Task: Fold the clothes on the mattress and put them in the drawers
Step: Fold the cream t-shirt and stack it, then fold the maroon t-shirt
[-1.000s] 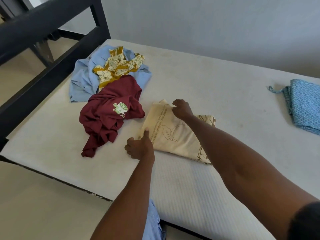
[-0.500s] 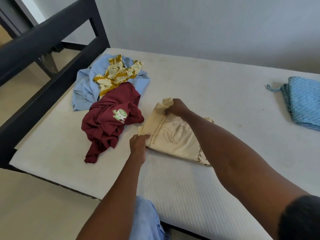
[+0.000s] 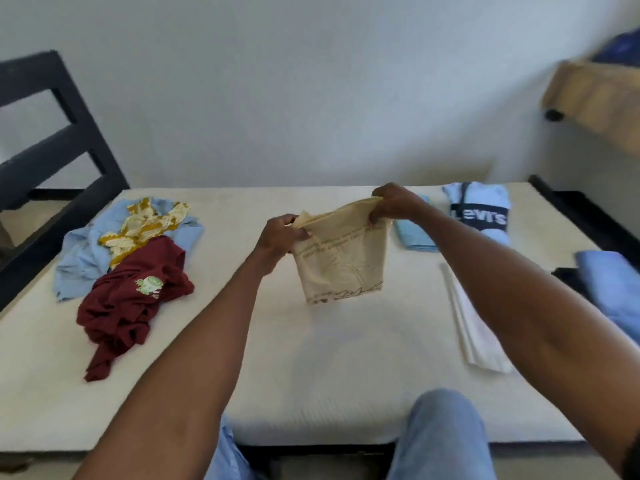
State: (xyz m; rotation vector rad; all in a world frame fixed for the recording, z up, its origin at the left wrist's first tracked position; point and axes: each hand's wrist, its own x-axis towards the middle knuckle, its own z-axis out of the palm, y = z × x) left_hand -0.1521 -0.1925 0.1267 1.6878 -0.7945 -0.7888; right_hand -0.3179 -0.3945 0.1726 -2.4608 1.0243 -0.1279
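A: Progress so far?

B: Partway. The left hand (image 3: 282, 233) and right hand (image 3: 393, 202) each pinch a top corner of the folded cream shirt (image 3: 341, 258), held up over the middle of the mattress (image 3: 311, 358).

A: What's finished?

B: Folded clothes (image 3: 479, 211) lie far right.

A: Left?

B: The maroon shirt (image 3: 131, 303), blue shirt (image 3: 81, 258) and yellow cloth (image 3: 143, 225), heaped left. Nothing looks put away yet.

The middle of the mattress (image 3: 329, 358) lies bare in front of the knees, so hands can pass there freely. On the left a pile blocks the way: the maroon shirt (image 3: 128, 306) on the light blue garment (image 3: 79, 251). On the right lie the folded white cloth (image 3: 474, 334), the folded blue cloth (image 3: 414, 235) and the Levi's shirt (image 3: 479, 213). The dark bed frame (image 3: 52, 161) closes the left side.
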